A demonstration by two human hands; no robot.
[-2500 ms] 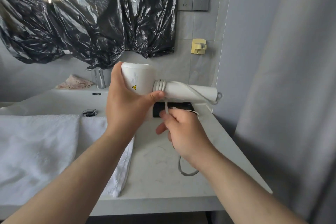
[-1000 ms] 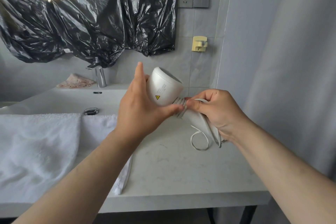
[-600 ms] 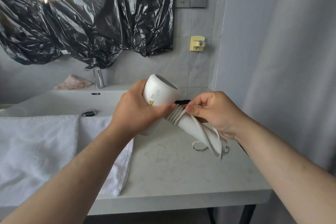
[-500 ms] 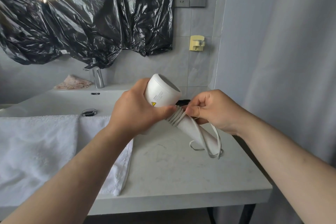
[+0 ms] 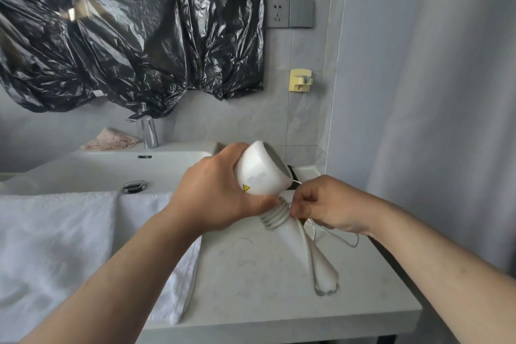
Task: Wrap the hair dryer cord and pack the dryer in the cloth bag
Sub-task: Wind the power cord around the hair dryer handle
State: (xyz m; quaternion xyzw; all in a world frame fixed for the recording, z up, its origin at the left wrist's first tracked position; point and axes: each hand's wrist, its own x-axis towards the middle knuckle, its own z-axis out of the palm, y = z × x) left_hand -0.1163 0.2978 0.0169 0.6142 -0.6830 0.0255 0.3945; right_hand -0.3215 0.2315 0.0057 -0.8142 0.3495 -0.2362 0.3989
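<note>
A white hair dryer (image 5: pixel 261 172) is held over the counter, barrel up and handle slanting down to the right. My left hand (image 5: pixel 215 193) grips the barrel, thumb beside the cord coils. Several turns of the white cord (image 5: pixel 275 213) lie round the top of the handle. My right hand (image 5: pixel 329 207) pinches the cord right next to those coils. A loose loop of cord hangs under that hand, and another strand runs down the handle to its tip. A dark object (image 5: pixel 291 172), partly hidden behind the dryer, lies at the back of the counter.
White marble counter (image 5: pixel 251 274) with its front edge close to me. A white towel (image 5: pixel 69 246) drapes over the sink (image 5: pixel 97 170) on the left. Faucet (image 5: pixel 148 132) and a pink cloth (image 5: pixel 111 142) behind. Grey curtain (image 5: pixel 432 120) on the right, black plastic on the wall.
The dryer handle has swung down to point toward the counter front. More cord turns sit round the handle. My right hand has moved from below the dryer up to the coils.
</note>
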